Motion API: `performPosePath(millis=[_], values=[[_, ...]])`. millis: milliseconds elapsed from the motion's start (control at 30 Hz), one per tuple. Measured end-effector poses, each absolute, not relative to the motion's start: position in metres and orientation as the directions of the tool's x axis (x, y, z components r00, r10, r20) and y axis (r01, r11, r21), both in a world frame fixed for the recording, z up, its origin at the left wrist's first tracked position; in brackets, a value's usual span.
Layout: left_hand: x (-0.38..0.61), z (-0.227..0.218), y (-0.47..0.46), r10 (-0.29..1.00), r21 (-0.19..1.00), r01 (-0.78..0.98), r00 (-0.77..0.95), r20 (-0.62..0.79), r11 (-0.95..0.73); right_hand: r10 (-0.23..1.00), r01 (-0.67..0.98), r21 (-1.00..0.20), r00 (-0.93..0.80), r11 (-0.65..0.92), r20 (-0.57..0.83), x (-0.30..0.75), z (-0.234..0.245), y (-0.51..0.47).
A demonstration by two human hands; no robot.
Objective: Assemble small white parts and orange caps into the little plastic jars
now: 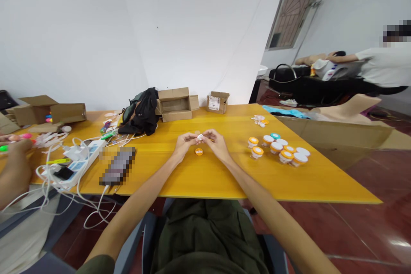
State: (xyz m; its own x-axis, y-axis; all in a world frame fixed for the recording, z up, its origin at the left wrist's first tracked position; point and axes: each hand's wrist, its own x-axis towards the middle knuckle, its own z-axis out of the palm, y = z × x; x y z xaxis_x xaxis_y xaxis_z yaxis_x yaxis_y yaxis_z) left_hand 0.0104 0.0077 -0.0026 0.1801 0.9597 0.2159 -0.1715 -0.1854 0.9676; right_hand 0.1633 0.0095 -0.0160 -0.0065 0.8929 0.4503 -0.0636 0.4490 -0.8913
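Note:
My left hand (pixel 185 143) and my right hand (pixel 216 142) meet over the middle of the table. Between their fingertips they pinch a small white piece (pixel 200 137); its exact kind is too small to make out. Just below it on the tabletop lies a small round orange-rimmed part (pixel 199 152), touched by neither hand. To the right of my right hand stand several small clear containers with orange, white and teal lids, among them an orange-lidded container (pixel 257 152) and a teal-lidded one (pixel 275 136).
Small loose white and orange parts (pixel 259 120) lie at the back right. Along the wall are an open cardboard box (pixel 175 105), a smaller box (pixel 218 102) and a black bag (pixel 141 113). A phone (pixel 118 166), power strip (pixel 86 160) and another person's arm (pixel 14 171) are at left.

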Motion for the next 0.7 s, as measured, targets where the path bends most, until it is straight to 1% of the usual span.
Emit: performPosePath(millis=[133,367,500,700], values=[[0.0102,-0.0029,0.0085,0.96,0.969,-0.161,0.176,0.217,-0.189,0.894,-0.062,-0.893,-0.008,0.446,0.448,0.1634,-0.0183,0.0115],[0.0105,-0.0004,0.0071,0.957,0.969,-0.143,0.179,0.227,-0.203,0.891,-0.04,-0.895,-0.079,0.445,0.447,0.1652,-0.0142,0.0064],[0.0108,0.0004,0.0064,0.958,0.968,-0.152,0.178,0.227,-0.201,0.888,-0.009,-0.891,-0.076,0.454,0.454,0.1655,-0.0134,0.0051],[0.0101,0.0,0.0067,0.955,0.967,-0.15,0.184,0.231,-0.205,0.844,0.052,-0.844,-0.078,0.534,0.53,0.1648,-0.0142,0.0031]])
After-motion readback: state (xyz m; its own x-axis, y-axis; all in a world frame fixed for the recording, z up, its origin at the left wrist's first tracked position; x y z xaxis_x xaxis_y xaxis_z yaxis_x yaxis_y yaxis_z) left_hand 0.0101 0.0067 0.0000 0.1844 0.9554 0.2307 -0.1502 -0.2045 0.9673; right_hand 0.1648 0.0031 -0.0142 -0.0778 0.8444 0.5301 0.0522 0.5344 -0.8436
